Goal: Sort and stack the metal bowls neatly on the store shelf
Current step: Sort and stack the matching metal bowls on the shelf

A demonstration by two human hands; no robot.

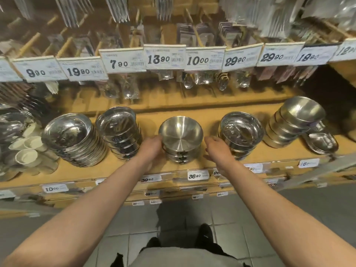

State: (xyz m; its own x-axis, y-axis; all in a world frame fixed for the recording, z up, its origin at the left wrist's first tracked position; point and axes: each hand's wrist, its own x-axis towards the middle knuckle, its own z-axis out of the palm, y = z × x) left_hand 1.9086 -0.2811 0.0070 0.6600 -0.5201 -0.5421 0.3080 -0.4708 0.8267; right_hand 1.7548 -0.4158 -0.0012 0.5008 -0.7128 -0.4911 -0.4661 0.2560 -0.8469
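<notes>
A short stack of brushed metal bowls (181,137) stands in the middle of the wooden shelf (146,120). My left hand (152,149) rests against the stack's left side, fingers curled around it. My right hand (217,149) hovers just right of the stack, fingers apart, a small gap from the bowls. Other stacks flank it: shiny bowls (119,130) and wide shallow dishes (73,137) on the left, shiny bowls (240,133) and a leaning brushed stack (294,122) on the right.
Small oval metal dishes (323,143) lie at the far right. White ramekins (27,151) crowd the left end. Price tags (165,56) hang on a rail above, with packaged spoons behind. The shelf's front edge carries more labels (198,175); grey floor tiles below.
</notes>
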